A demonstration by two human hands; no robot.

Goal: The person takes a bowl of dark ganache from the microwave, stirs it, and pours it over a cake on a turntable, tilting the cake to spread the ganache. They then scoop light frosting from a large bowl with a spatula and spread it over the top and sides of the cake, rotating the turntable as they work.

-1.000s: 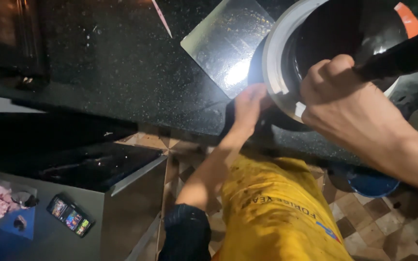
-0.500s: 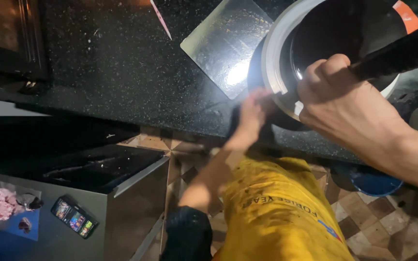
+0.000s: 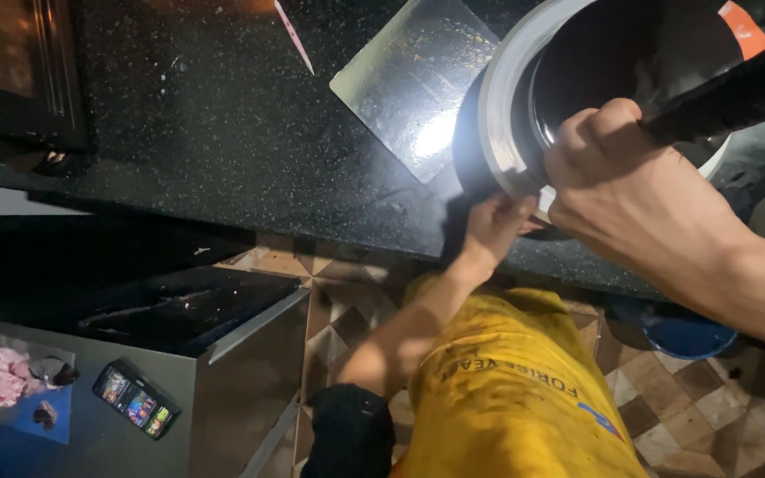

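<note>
A large round pot (image 3: 506,106) with a pale rim and a dark inside stands on the black speckled counter (image 3: 205,124) at the upper right. My left hand (image 3: 498,226) grips the pot's near lower edge from below. Close to the camera, my right hand (image 3: 639,190) is closed on a black handle (image 3: 737,93) that runs up to the right across the pot's mouth. What the handle ends in is hidden inside the pot.
A shiny metal sheet (image 3: 418,80) lies on the counter left of the pot. Below left, a grey surface holds a phone (image 3: 135,409) and pink pieces (image 3: 0,376). A blue bowl (image 3: 688,332) sits on the patterned floor tiles. My yellow apron (image 3: 515,389) fills the lower middle.
My left hand has slid slightly lower along the pot's edge. My right hand stays closed on the black handle, with little movement.
</note>
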